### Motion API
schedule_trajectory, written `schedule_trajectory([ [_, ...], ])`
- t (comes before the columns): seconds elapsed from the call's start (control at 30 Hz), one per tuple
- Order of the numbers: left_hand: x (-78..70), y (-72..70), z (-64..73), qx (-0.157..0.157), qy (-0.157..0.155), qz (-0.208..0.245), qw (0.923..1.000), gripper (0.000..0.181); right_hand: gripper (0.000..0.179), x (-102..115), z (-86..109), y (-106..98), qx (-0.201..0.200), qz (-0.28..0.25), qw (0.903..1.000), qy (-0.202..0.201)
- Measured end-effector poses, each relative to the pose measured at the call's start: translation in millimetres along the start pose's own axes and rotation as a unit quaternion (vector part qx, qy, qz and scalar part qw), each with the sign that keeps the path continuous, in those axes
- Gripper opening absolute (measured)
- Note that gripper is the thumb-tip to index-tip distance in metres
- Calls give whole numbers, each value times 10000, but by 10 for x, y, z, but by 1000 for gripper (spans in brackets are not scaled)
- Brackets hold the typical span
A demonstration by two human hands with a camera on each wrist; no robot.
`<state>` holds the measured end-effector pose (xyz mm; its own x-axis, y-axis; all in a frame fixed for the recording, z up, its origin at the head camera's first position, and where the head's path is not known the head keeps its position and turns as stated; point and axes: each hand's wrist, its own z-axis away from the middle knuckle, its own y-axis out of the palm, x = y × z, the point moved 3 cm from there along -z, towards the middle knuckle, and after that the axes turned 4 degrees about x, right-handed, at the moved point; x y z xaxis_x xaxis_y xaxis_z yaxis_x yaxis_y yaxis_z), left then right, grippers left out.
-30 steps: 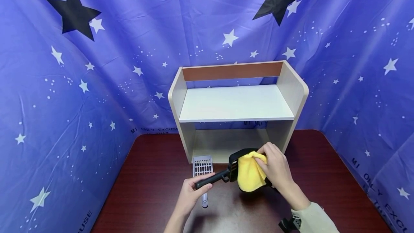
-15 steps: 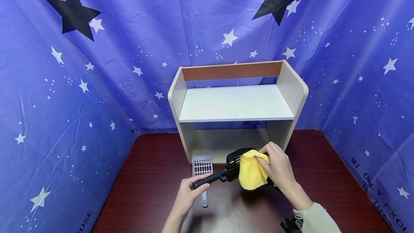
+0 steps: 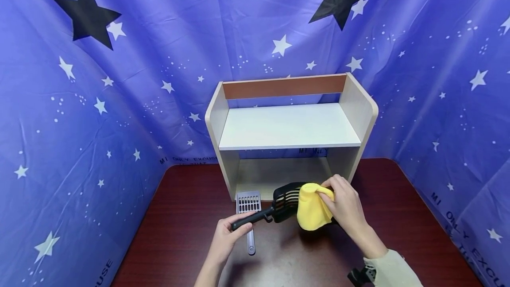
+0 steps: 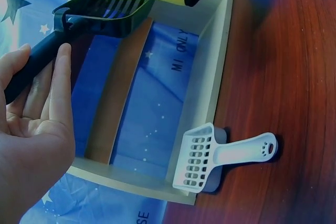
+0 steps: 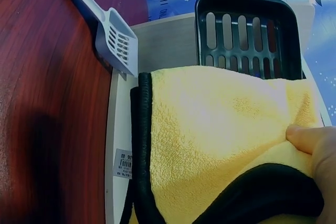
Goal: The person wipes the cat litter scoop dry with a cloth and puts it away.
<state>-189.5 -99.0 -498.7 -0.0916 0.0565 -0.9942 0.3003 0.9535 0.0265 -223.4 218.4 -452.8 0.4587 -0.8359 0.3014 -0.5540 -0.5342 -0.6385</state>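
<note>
Leftward since the earlier frames had gone the black scoop (image 3: 274, 211) and the left hand (image 3: 228, 234), while the yellow cloth (image 3: 312, 209) had edged right, so more of the scoop's slots showed. Starred blue curtain (image 3: 131, 101) filled the upper part and both sides of the head frame. Below it spread the dark red surface (image 3: 191, 207), with a pale two-tier shelf (image 3: 288, 125) standing at the centre. Lower centre, the black scoop was held up before the shelf, its handle toward the lower left and its head partly covered by the dark-edged cloth. A grey scoop (image 4: 226, 155) lay on the surface, behind the black handle in the head view. Both hands were occupied: the left gripped the handle between thumb and fingers; the right hand (image 3: 344, 205) pinched the cloth's upper right fold. Lower left in the right wrist frame, a barcode label (image 5: 124, 163) showed beside the cloth.
</note>
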Motion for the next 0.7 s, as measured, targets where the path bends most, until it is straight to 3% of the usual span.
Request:
schedule_trajectory([
  [0.37, 21, -48, 30, -214, -210, 910, 9954, 44, 30, -97, 25, -52, -58, 34, 9998, 184],
  [0.57, 25, -92, 51, -508, -395, 1249, 9901, 48, 30, -184, 49, -144, -117, 29, 9983, 578],
  [0.7, 31, -109, 65, -473, -343, 1295, 9899, 49, 31, -237, 57, -190, -151, -41, 9968, 784],
])
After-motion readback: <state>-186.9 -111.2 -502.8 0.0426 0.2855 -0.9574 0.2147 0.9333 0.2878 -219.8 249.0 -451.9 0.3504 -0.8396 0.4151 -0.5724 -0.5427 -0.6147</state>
